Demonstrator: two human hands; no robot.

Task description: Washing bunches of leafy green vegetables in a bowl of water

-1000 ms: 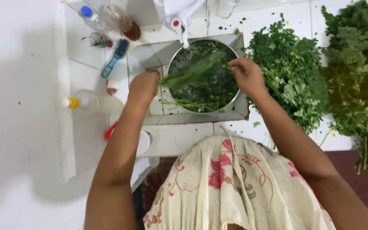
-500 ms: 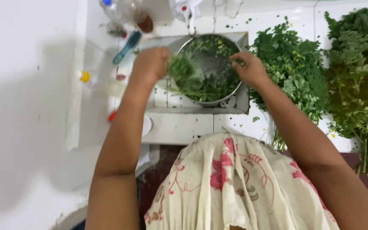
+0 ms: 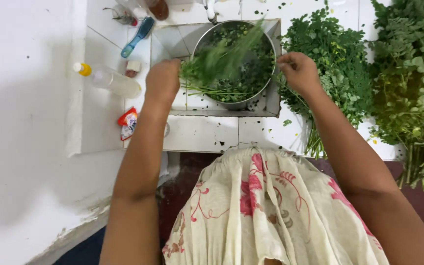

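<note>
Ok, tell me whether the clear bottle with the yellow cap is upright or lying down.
Lying down: the clear bottle rests on its side on the white counter, yellow cap pointing left.

Left hand [image 3: 162,81] grips leafy sprig [image 3: 222,59] (blurred) over steel bowl [image 3: 271,73]; right hand [image 3: 298,71] pinched beside.

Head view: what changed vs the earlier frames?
The left hand keeps its grip on the leafy sprig and has swung it up across the metal bowl, now motion-blurred. The right hand stays at the bowl's right rim. Herb piles and plastic bottle unchanged.
</note>
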